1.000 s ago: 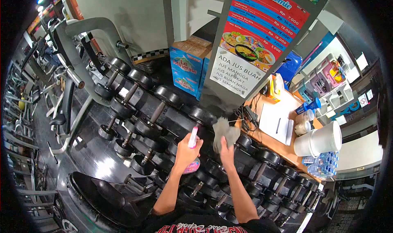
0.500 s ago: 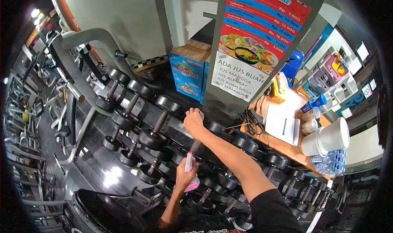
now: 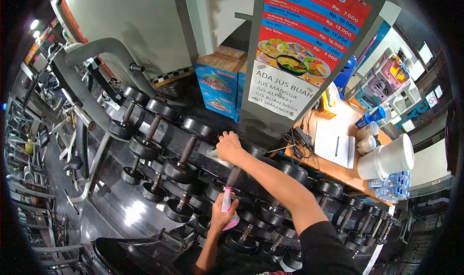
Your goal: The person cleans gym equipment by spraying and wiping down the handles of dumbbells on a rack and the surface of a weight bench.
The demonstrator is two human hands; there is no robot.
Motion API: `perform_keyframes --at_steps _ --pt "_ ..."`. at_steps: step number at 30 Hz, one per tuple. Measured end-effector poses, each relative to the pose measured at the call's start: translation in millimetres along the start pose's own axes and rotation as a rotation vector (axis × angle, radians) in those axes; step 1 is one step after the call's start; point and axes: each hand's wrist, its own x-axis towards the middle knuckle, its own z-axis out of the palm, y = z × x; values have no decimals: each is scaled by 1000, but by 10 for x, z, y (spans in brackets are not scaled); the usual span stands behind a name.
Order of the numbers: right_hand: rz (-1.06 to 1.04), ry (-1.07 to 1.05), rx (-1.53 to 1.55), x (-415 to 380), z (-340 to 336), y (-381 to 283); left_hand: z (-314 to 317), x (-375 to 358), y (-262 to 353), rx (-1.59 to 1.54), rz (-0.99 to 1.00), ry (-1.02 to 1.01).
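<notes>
My left hand (image 3: 222, 216) is closed around a spray bottle with a white and pink trigger head (image 3: 226, 200); its pink bottle body shows below the fingers. Farther forward, my right hand (image 3: 228, 147) presses a pale cloth (image 3: 218, 157) on the upper rack, its fingers bent over it. Just under that wrist is the grey handle of a dumbbell (image 3: 234, 176), partly covered by my forearm. Another black dumbbell (image 3: 188, 150) lies to the left of the right hand.
Rows of dumbbells (image 3: 152, 129) fill the tiered rack. Behind it stand blue water cartons (image 3: 216, 89) and a pillar with a menu poster (image 3: 304, 23). A wooden desk (image 3: 333, 171) at right bears papers and white buckets (image 3: 398, 154). Gym machines (image 3: 96, 48) stand left.
The view has shifted slightly. My right hand has moved a little on the rack, and more of the cloth shows beside it. The spray bottle stays in my left hand, slightly lower and farther right.
</notes>
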Motion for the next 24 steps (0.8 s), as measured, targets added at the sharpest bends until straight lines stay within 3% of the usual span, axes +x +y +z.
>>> perform_keyframes --at_steps 2,4,6,7,9,10,12,14,16,18,20,21,22,24 --pt "-78 292 184 -288 -19 136 -9 16 -42 41 5 8" --pt "-74 317 294 -579 37 222 -42 41 -93 56 -17 -2" --pt "-88 740 397 -819 213 288 -52 98 -203 313 387 66" --pt "-88 733 399 -925 296 295 -51 71 -306 203 246 26" --pt "66 865 496 -1116 450 267 -17 26 -135 129 182 20" --pt "73 862 498 -1188 522 224 -2 10 -73 58 124 14" --pt "292 870 699 -1300 693 142 -3 18 -122 87 143 -7" --pt "334 863 757 -1380 854 15 17 17 -87 57 153 22" --pt "518 854 1260 -1412 998 -154 10 18 -117 72 150 2" --pt "568 919 1168 -1329 1270 -214 16 60 -279 230 368 60" --pt "729 570 1551 -1301 1397 -211 18 62 -256 234 363 66" --pt "746 716 1506 -1249 1449 -220 20 57 -245 243 356 78" --pt "746 715 1501 -1244 1452 -223 32 31 -184 239 356 78" --pt "819 826 1516 -1219 1440 -225 47 -15 -45 66 150 65"
